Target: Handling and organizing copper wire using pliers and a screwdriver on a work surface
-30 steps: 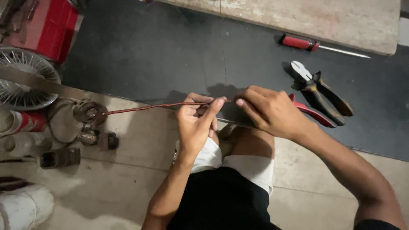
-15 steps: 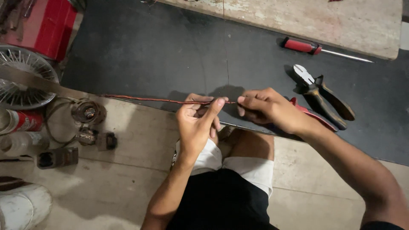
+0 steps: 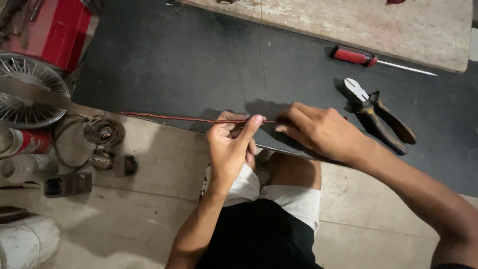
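Pinching reddish wire [image 3: 174, 118] tight between fingers of left hand [image 3: 230, 149] and right hand [image 3: 318, 130]

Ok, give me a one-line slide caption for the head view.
Left hand and right hand pinch a thin reddish wire above a black mat, cutting pliers nearby.

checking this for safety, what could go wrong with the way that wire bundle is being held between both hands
The reddish wire bundle is stretched from the left hand toward the small motor part; a hard pull may drag that part across the floor. Thin strands could dig into the fingertips of the right hand if they slip. The cutting pliers lie close beside the right wrist, so a sideways sweep might knock them.
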